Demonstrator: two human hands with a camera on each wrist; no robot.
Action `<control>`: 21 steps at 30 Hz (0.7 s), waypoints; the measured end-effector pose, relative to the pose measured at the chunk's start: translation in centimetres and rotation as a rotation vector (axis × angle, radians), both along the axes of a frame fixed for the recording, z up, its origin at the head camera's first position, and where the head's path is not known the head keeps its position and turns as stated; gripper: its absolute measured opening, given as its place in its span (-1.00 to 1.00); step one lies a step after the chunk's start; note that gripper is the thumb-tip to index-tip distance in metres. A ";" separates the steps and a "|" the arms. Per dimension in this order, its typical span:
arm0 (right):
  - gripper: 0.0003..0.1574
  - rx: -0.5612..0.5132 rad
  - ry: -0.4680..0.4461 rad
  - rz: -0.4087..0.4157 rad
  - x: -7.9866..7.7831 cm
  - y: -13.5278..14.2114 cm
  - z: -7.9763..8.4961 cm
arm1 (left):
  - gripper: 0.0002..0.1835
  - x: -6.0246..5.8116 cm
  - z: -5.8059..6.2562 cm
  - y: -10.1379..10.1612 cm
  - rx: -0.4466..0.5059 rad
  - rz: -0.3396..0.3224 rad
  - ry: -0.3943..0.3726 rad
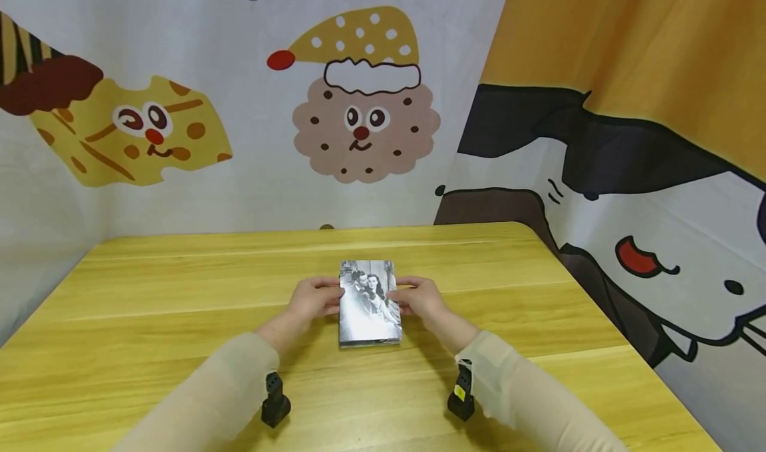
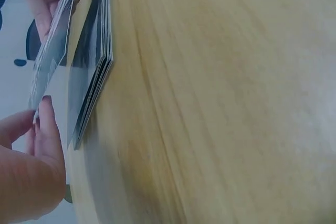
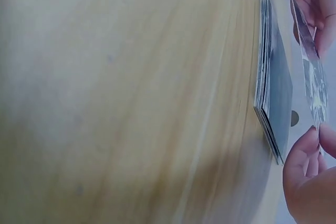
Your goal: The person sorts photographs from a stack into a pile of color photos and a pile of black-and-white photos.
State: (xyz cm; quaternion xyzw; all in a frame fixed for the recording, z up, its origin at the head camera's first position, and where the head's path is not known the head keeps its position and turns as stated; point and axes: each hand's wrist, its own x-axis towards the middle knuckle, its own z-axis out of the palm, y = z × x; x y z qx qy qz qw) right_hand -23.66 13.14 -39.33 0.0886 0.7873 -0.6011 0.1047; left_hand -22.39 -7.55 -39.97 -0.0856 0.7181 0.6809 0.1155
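A black-and-white photo card (image 1: 366,316) showing a couple is on top of the few thin cards that both hands hold by their side edges. In the head view, my left hand (image 1: 311,299) pinches the left edge, thumb on top and fingers beneath. My right hand (image 1: 423,300) pinches the right edge the same way. The wrist views show these held cards (image 2: 52,56) raised and apart from a thicker stack of cards (image 3: 274,85), which lies on the table. From the head, that stack is mostly hidden under the held cards.
The wooden table (image 1: 179,272) spreads around the hands, with its far edge against a cartoon-printed curtain (image 1: 257,173). Black wrist cameras (image 1: 276,401) are strapped over both light sleeves (image 1: 526,392).
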 end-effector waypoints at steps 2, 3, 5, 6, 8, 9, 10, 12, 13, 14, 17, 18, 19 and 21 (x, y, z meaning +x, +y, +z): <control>-0.56 0.002 -0.004 0.004 0.1 0.0 0.0 | -0.61 -0.1 0.0 -0.1 0.009 -0.001 -0.011; -0.57 0.006 -0.002 0.006 0.1 0.0 0.0 | -0.61 -0.1 0.0 -0.1 0.010 -0.007 -0.016; -0.58 0.003 0.003 0.006 0.1 -0.1 0.1 | -0.60 -0.2 0.1 -0.1 0.011 -0.010 -0.025; -0.59 0.001 0.006 0.006 0.1 -0.1 0.1 | -0.60 -0.2 0.2 -0.1 0.011 -0.007 -0.031; -0.59 -0.001 0.006 0.008 0.2 -0.1 0.1 | -0.60 -0.1 0.4 -0.1 0.008 -0.007 -0.037; -0.59 -0.001 0.004 0.007 0.2 -0.1 0.2 | -0.60 -0.1 0.5 -0.2 0.003 -0.008 -0.039; -0.59 -0.001 -0.001 0.006 0.2 -0.2 0.2 | -0.60 -0.1 0.6 -0.2 0.000 -0.008 -0.041; -0.57 0.006 -0.009 0.006 0.2 -0.2 0.3 | -0.60 0.0 0.8 -0.3 -0.016 -0.014 -0.046; -0.57 0.010 -0.012 0.006 0.2 -0.3 0.4 | -0.60 0.0 0.9 -0.4 -0.021 -0.016 -0.047; -0.56 0.011 -0.015 0.004 0.2 -0.3 0.5 | -0.60 0.0 1.1 -0.5 -0.028 -0.018 -0.050; -0.54 0.009 -0.014 0.005 0.1 -0.6 0.7 | -0.59 0.0 1.4 -0.7 -0.036 -0.027 -0.050; -0.53 0.006 -0.012 0.007 0.1 -0.7 0.8 | -0.59 0.0 1.5 -0.8 -0.038 -0.027 -0.051; -0.54 0.001 -0.013 0.007 0.1 -0.8 0.9 | -0.59 0.1 1.7 -0.9 -0.038 -0.029 -0.051; -0.54 -0.006 -0.011 0.009 0.1 -1.0 1.1 | -0.58 0.1 1.9 -1.2 -0.046 -0.040 -0.047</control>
